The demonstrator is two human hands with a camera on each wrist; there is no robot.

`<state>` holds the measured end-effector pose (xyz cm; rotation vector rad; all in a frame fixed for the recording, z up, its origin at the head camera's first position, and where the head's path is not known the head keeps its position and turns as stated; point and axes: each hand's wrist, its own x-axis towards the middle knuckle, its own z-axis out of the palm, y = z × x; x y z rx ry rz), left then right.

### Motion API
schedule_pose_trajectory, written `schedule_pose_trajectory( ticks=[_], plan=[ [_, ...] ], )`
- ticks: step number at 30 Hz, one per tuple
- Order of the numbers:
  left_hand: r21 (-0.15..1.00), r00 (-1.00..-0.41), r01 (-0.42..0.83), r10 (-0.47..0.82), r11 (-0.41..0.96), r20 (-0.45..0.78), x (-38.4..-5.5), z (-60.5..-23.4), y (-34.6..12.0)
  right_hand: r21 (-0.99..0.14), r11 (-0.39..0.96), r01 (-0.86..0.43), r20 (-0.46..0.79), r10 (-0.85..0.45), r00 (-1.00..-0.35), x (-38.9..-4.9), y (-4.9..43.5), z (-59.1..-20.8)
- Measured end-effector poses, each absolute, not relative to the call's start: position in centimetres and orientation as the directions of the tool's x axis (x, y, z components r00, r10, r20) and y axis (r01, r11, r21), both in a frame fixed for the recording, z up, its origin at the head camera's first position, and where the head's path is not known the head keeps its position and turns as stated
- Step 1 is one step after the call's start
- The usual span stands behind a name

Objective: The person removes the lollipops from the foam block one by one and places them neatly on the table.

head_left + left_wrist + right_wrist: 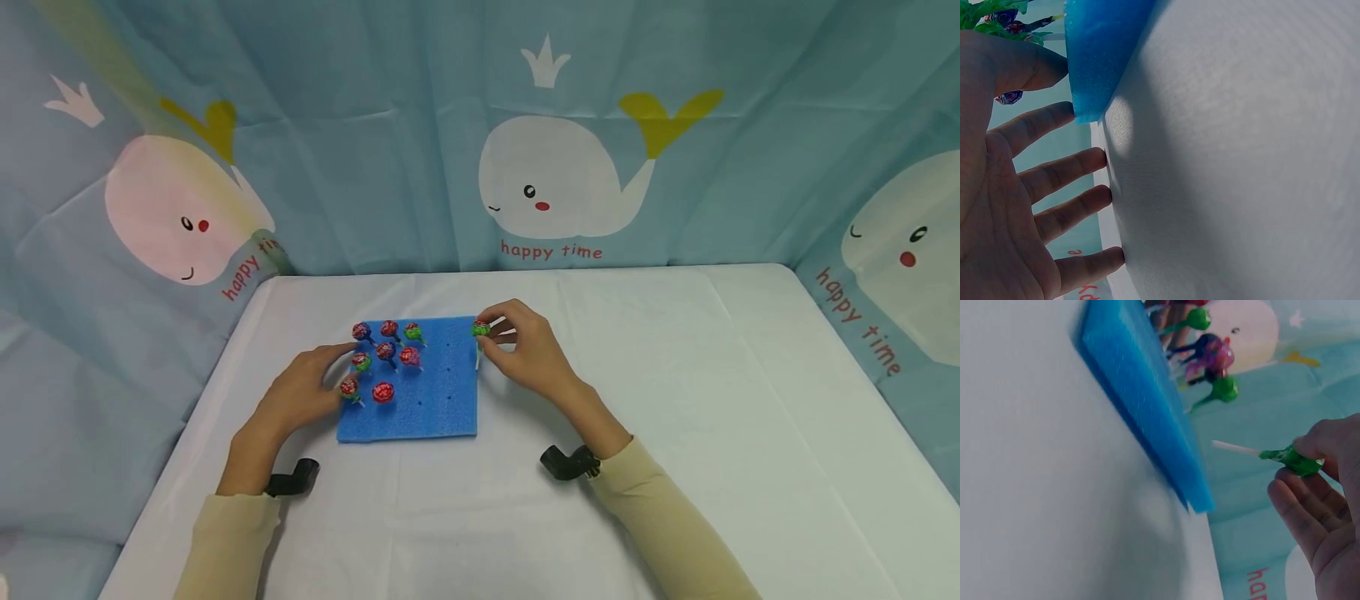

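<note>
My right hand [531, 346] pinches a green-wrapped lollipop [1304, 464] by its head, near the right edge of a blue foam board [442, 421]. Its white stick points toward the board and is apart from it in the right wrist view. Several wrapped lollipops stand in the left and middle part of the board, among them a red one [383, 392], a pink one [410, 357] and a green one [413, 332]. At the board's left edge rests my left hand [302, 387], its fingers spread and fairly straight, thumb and forefinger at the foam [1100, 56].
Small holes [449, 369] dot the right part of the board. A white cloth [675, 400] covers the table. Behind and at the sides hangs a blue curtain [420, 150] with printed whales. A black wrist camera [567, 462] sits on my right wrist, another [296, 478] on my left.
</note>
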<state>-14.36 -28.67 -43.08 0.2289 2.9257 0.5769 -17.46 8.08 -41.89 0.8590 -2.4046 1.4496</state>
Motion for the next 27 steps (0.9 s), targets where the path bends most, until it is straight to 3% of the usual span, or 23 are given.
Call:
schedule_pose_trajectory(
  ticks=[12, 27],
  plan=[
    [0.392, -0.977, 0.116, 0.176, 0.912, -0.121, -14.4, -43.1, -28.8, -0.729, 0.384, -0.567, 0.422, -0.401, -0.813, -18.3, 9.5, -42.6],
    [0.399, -0.977, 0.109, 0.172, 0.911, -0.126, -14.4, -43.0, -29.0, -0.751, 0.465, -0.469, 0.292, -0.403, -0.867, -18.6, 9.7, -43.3]
  ],
)
